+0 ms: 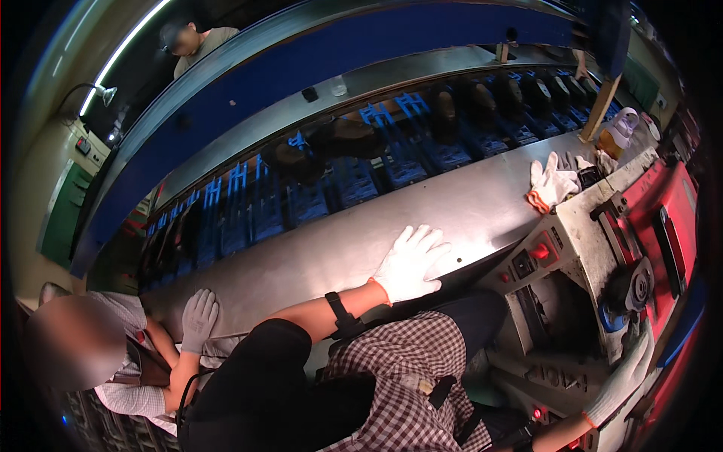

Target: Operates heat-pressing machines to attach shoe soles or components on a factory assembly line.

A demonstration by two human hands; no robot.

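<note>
My left hand point(410, 262), in a white knitted glove with an orange cuff, rests palm down on a bare metal bench point(301, 252). Its fingers are spread and hold nothing. At lower right, my right hand point(626, 371) wears a similar glove and reaches to a red and grey machine point(595, 256). Its fingertips are near a black round part point(639, 285) on the machine's side; dim light hides them, so I cannot tell whether they grip anything. Red buttons point(539, 251) are on the machine's front panel.
Beyond the bench runs a conveyor of blue racks point(361, 177) bearing dark shoe-shaped pieces point(444, 105), under a blue beam point(301, 68). A loose white glove point(552, 181) lies by the machine. A co-worker's gloved hand point(199, 316) rests on the bench at left; another person point(202, 47) stands behind the beam.
</note>
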